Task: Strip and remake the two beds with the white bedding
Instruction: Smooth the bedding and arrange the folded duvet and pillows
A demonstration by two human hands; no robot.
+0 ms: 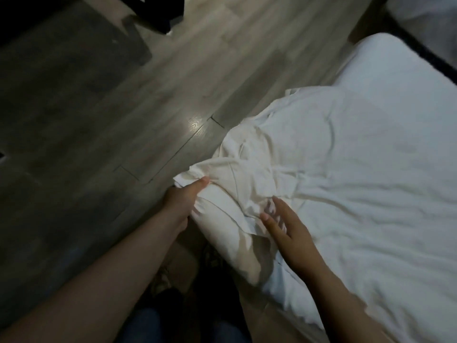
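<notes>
A bed with a white mattress (385,78) fills the right side of the head view. A crumpled white sheet (284,157) is bunched over its near corner. My left hand (183,201) grips the bunched sheet at the corner, thumb on top and fingers curled under the fabric. My right hand (284,226) lies on the sheet just right of that corner with its fingers spread and fairly straight, pressing the folds down. The mattress corner itself is hidden under the cloth.
Grey wood-plank floor (173,82) lies left of the bed. A dark rug (61,58) covers the upper left, and a dark object (163,11) sits at the top. A dark bed-frame edge (430,55) runs along the far right. My legs (148,325) are at the bottom.
</notes>
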